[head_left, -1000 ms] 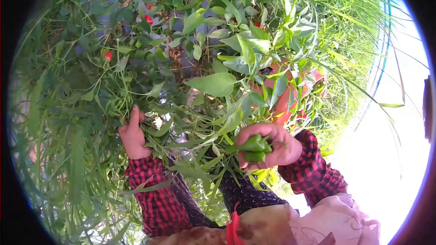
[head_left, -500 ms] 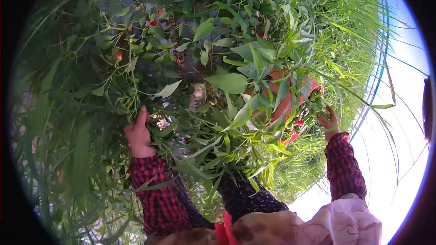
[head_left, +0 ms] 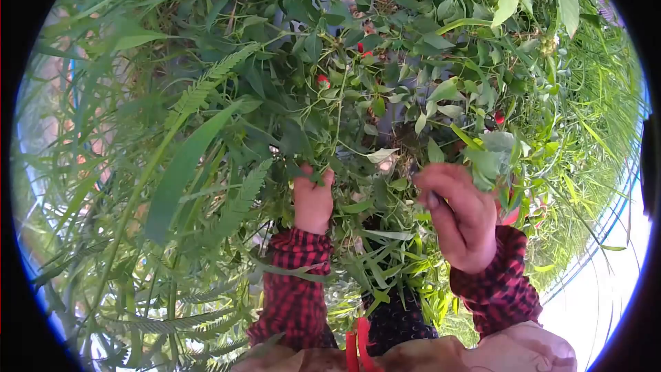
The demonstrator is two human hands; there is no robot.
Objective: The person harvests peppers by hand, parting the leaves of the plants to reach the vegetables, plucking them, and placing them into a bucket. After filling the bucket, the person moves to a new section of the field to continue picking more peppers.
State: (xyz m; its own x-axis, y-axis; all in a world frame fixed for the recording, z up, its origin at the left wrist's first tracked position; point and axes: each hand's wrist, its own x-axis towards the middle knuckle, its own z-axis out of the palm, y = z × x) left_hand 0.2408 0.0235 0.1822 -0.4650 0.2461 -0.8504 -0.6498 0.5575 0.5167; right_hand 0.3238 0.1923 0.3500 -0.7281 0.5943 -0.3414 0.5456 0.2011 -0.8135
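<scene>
My left hand point(head_left: 314, 203) is among the pepper plant's leaves, thumb up, its fingers closed on a branch point(head_left: 337, 120) and partly covered by foliage. My right hand point(head_left: 465, 217) is in front of the plants, nearer the camera. Its fingers are curled toward the thumb, with nothing visible between them. Small red peppers show in the foliage: one point(head_left: 323, 81) above my left hand, another point(head_left: 363, 48) farther up, and a third point(head_left: 499, 117) above my right hand. Behind my right wrist, a bit of the red container point(head_left: 511, 217) shows; the rest is hidden.
Long grass blades point(head_left: 186, 165) and fern-like leaves point(head_left: 244, 200) crowd the left side close to the camera. Dense grass point(head_left: 599, 96) rises at the right. Dark patterned trousers point(head_left: 399, 317) and a red strap point(head_left: 358, 344) are at the bottom.
My right hand has come away from the red container, moving left and closer to the camera. The view has turned, shifting the plants and my left hand rightward. My left hand stays at the branch.
</scene>
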